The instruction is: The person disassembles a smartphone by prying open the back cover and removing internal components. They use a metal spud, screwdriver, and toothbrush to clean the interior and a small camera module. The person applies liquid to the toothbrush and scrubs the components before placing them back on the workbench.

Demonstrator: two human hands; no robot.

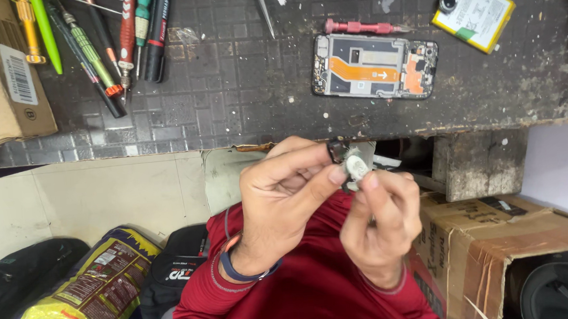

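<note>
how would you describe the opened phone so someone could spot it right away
Look at the dark, gridded work mat along the top of the view. The opened phone lies flat right of its middle, just below a red screwdriver. Alone there, it shows bare insides crossed by an orange ribbon strip.

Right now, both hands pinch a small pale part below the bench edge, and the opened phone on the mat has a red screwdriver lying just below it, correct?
Not quite. In the head view the red screwdriver lies just above the opened phone, not below it. The left hand and right hand do pinch the small pale part below the bench edge.
</note>
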